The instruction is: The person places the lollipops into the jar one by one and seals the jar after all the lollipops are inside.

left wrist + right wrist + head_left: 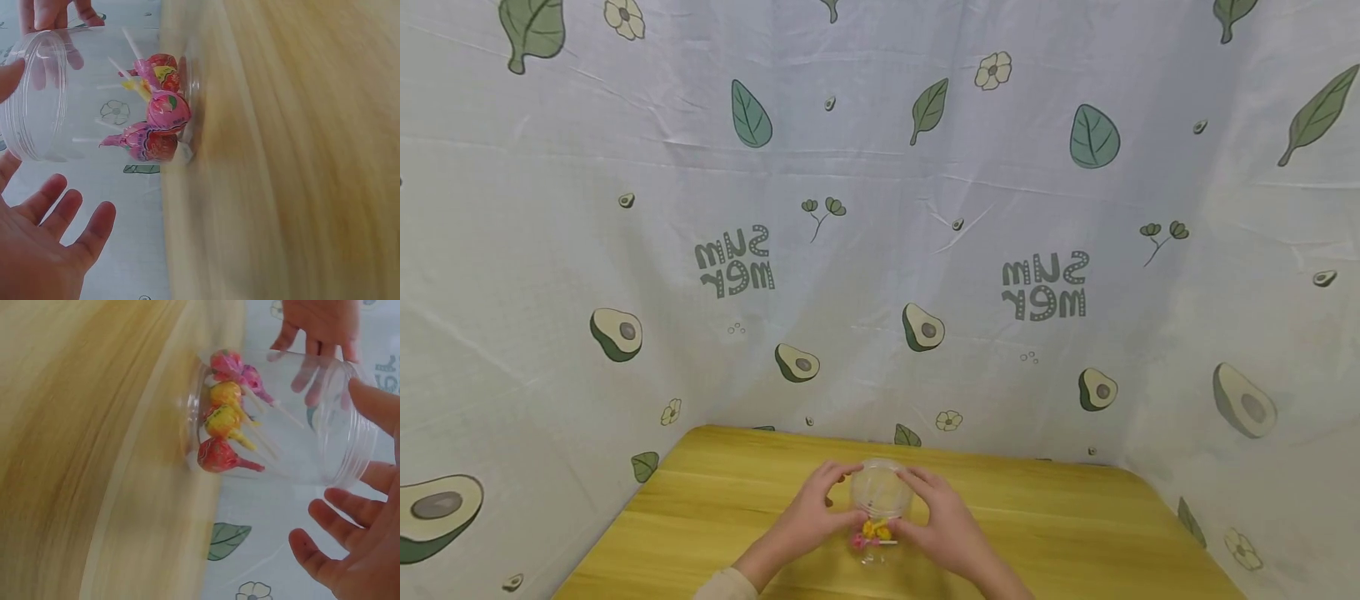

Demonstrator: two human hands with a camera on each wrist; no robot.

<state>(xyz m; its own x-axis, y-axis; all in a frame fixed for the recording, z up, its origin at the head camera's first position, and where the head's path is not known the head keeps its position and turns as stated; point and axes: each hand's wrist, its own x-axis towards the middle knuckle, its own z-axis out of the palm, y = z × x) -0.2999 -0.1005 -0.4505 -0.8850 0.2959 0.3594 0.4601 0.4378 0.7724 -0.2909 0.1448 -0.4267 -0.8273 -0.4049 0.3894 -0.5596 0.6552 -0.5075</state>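
A clear plastic jar [880, 490] stands upright on the wooden table, with a ridged clear lid [37, 94] at its top. Inside, several wrapped lollipops [223, 422] lie at the bottom, in pink, red and yellow wrappers with white sticks. My left hand [812, 510] grips the lid's rim on the left between thumb and forefinger; its other fingers spread away from the jar. From the right, my right hand [945, 518] holds the same rim with thumb and forefinger, other fingers loose. Whether the lid is turned or loosened I cannot tell.
The yellowish wooden table [1045, 533] spreads out to both sides of the jar. Behind it and at both sides hangs a pale cloth [865, 275] printed with avocados, leaves and flowers, meeting the table's far edge.
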